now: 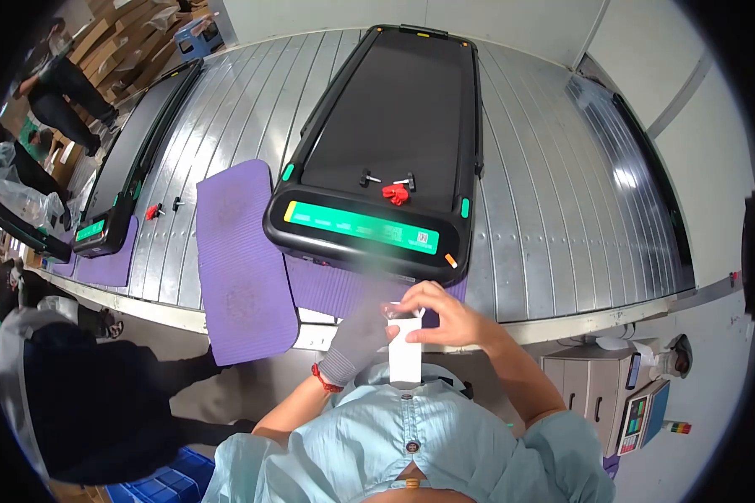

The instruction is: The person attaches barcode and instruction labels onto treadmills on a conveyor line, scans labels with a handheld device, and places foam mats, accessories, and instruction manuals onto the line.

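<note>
Our right hand (446, 317) is pinching the white box (406, 356) at six o'clock from the treadmill (403, 109), our gloved left hand (359, 335) gripping its side, apparently working its top, next calling for steadiness.

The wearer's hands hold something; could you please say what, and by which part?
A white box, held near its upper end between the gloved left hand and the right hand.

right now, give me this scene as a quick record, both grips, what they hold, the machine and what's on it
left grip: gloved, on white box
right grip: bare, on same box
treadmill: on metal platform, beyond the hands
on its belt: red piece, two black knobs
purple mat: left of treadmill
</note>
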A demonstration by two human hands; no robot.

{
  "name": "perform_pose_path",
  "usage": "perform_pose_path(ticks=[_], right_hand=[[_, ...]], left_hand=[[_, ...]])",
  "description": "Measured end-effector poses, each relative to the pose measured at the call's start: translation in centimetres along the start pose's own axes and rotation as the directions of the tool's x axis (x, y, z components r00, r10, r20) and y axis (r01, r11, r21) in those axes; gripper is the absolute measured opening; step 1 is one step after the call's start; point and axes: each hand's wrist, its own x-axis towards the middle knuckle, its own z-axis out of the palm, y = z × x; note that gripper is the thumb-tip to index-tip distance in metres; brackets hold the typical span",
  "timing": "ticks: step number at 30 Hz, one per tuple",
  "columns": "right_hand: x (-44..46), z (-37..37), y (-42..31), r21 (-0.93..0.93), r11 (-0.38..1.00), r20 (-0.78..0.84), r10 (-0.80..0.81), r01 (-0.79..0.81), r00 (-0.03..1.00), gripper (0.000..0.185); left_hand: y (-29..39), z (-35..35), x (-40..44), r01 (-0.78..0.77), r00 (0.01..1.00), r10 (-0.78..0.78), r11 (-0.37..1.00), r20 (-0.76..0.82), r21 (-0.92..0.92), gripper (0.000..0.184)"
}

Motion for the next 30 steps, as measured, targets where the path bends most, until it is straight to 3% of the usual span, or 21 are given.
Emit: perform_pose_path(ticks=[1, 2, 6, 7, 9, 10, 13, 15, 18, 21, 25, 27, 30], right_hand=[[0.2, 0.2, 0.2, -0.182, 0.969, -0.004, -0.173, 0.169, 0.985, 0.039], [0.5, -0.1, 0.3, -0.189, 0.966, -0.001, -0.181, 0.178, 0.983, 0.039], [0.6, -1.2, 0.9, 0.009, 0.997, 0.039, -0.079, 0.079, 0.996, 0.033], [0.9, -1.9, 1.2, 0.239, 0.963, 0.11, 0.102, -0.126, 0.989, 0.031], [1.3, -3.0, 1.8, 0.584, 0.636, 0.348, 0.365, -0.504, 0.864, 0.026], [1.4, -3.0, 2.0, 0.585, 0.639, 0.338, 0.368, -0.5, 0.866, 0.026], [1.8, -1.7, 2.4, 0.865, 0.36, 0.193, 0.403, -0.349, 0.895, 0.019], [2.4, -1.3, 1.7, 0.846, 0.371, 0.182, 0.474, -0.383, 0.862, 0.018], [2.6, -1.5, 1.2, 0.8, 0.39, 0.154, 0.6, -0.456, 0.785, 0.019], [2.1, -2.0, 1.7, 0.663, 0.561, 0.05, 0.627, -0.495, 0.777, 0.021], [1.3, -3.1, 2.6, 0.791, 0.408, 0.08, 0.67, -0.455, 0.738, 0.023], [1.1, -3.3, 2.5, 0.778, 0.424, 0.074, 0.671, -0.464, 0.737, 0.02], [0.8, -3.7, 2.4, 0.744, 0.458, 0.073, 0.668, -0.486, 0.741, 0.015]], left_hand=[[0.0, -0.2, 0.2, -0.04, 0.999, 0.039, 0.999, -0.028, -0.016, 0.037], [0.1, -0.4, 0.5, -0.082, 0.995, 0.081, 0.996, -0.058, -0.028, 0.036], [-1.1, -0.3, 1.4, -0.152, 0.972, 0.147, 0.988, -0.184, -0.014, 0.038], [-0.9, -0.2, 1.6, -0.152, 0.973, 0.147, 0.988, -0.176, -0.011, 0.038], [-0.2, 0.1, 2.0, -0.178, 0.97, 0.164, 0.982, -0.179, -0.066, 0.035], [0.1, 0.1, 2.4, -0.195, 0.968, 0.175, 0.976, -0.182, -0.095, 0.033], [0.2, -0.3, 3.2, -0.136, 0.989, 0.135, 0.991, -0.056, -0.017, 0.029], [0.1, -0.6, 3.8, -0.108, 0.994, 0.108, 0.994, 0.015, 0.026, 0.026], [0.5, -0.9, 5.4, -0.226, 0.966, 0.2, 0.962, 0.164, 0.157, 0.018], [0.7, -0.5, 6.6, -0.295, 0.948, 0.262, 0.937, 0.181, 0.189, 0.016], [0.9, -0.3, 7.5, -0.315, 0.933, 0.253, 0.917, 0.255, 0.244, 0.013], [1.0, 0.0, 7.6, -0.306, 0.93, 0.229, 0.915, 0.286, 0.264, 0.012], [1.8, 0.6, 7.6, -0.566, 0.823, 0.504, 0.689, 0.262, 0.452, 0.01]])
